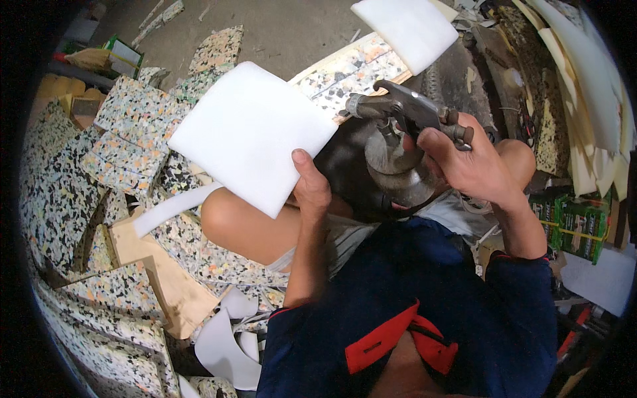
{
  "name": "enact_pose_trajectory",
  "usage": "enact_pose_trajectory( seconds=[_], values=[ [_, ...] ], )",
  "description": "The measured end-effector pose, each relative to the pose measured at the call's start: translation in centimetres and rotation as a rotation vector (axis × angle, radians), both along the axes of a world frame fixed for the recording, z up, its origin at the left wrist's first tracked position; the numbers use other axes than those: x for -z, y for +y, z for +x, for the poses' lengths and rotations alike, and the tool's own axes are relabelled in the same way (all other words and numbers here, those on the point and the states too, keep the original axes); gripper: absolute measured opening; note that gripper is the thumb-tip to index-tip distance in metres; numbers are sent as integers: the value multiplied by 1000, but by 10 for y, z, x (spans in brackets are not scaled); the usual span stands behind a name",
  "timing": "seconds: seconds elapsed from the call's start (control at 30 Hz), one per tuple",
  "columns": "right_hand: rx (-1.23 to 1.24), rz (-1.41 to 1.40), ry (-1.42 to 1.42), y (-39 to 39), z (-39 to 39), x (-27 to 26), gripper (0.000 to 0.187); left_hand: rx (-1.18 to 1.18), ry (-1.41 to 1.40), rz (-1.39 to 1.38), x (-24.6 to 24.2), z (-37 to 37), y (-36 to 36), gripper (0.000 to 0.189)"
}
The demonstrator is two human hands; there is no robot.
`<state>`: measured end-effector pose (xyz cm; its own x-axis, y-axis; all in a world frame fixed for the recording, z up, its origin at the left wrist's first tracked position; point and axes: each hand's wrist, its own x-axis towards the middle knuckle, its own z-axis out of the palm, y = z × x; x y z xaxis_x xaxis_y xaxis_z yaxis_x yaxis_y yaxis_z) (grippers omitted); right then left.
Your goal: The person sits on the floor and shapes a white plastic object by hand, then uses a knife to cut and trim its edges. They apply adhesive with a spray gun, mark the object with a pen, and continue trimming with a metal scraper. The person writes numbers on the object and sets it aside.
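Note:
My left hand (312, 184) grips the lower right edge of a square white foam sheet (254, 134), its thumb on top. In my right hand (468, 164) is a metal spray gun (418, 107) with a round metal cup (398, 164) under it. The gun's nozzle points left, towards the sheet, and does not touch it. Behind the sheet lies a long speckled foam strip (353, 64) with pale edges. Another white foam piece (410, 32) rests over the strip's far end.
Speckled foam blocks (142, 112) and offcuts are heaped at the left. A curved white foam strip (174, 208) lies by my left knee. Pale foam sheets (587, 99) stand at the right, above green packages (577, 224). White scraps (224, 348) lie at the lower left.

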<state>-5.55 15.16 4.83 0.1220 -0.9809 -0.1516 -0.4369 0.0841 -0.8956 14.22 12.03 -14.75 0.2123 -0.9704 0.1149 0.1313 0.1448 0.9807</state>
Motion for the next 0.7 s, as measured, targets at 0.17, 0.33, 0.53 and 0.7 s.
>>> enact_pose_trajectory(
  seconds=[0.17,0.33,0.53,0.7],
  values=[
    [136,-58,22,3,0,-6,37,35,-48,-8,3,2,3,73],
    [343,37,134,19,-31,-20,49,-92,-130,117,2,0,9,74],
    [503,-304,176,15,-108,-57,56,9,-104,91,7,4,6,84],
    [525,-568,-81,-27,-182,-95,53,-5,-316,-66,5,4,-5,99]
  ],
)
